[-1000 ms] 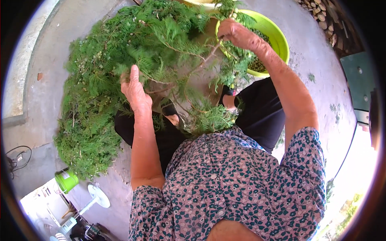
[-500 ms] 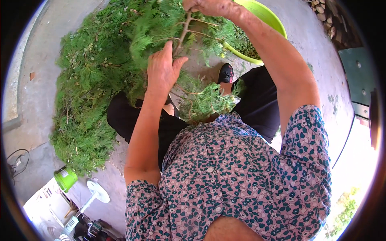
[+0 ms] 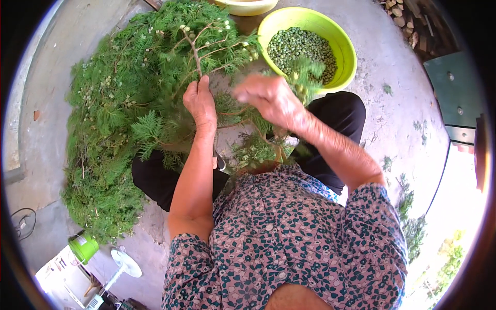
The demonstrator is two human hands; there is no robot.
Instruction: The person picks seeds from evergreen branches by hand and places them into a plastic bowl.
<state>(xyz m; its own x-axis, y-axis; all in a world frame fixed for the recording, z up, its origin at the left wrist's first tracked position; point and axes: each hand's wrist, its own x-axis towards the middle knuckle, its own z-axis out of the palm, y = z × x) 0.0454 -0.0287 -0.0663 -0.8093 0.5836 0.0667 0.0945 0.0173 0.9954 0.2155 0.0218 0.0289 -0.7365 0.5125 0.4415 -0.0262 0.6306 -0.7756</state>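
One cypress-type branch [image 3: 196,54] at eleven o'clock is pinched by the left hand [image 3: 201,103]; whether the blurred right hand [image 3: 271,101] grips anything, I cannot tell. Heaped foliage [image 3: 101,150] spreads from eight to eleven; at one, a sprig [image 3: 307,75] partly hides the lime basin [image 3: 344,49] of green cones [image 3: 299,46].

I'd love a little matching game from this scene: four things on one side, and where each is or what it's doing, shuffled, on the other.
Things
1. Left hand
2. Lime-yellow basin
3. Small green bucket
4. Cut wood

Places and states
A. Holds many small round green pieces
B. Piled at the upper right edge of the picture
C. Grips the woody stem of a leafy branch
D. Toward the lower left of the picture

Right pairs: 1-C, 2-A, 3-D, 4-B
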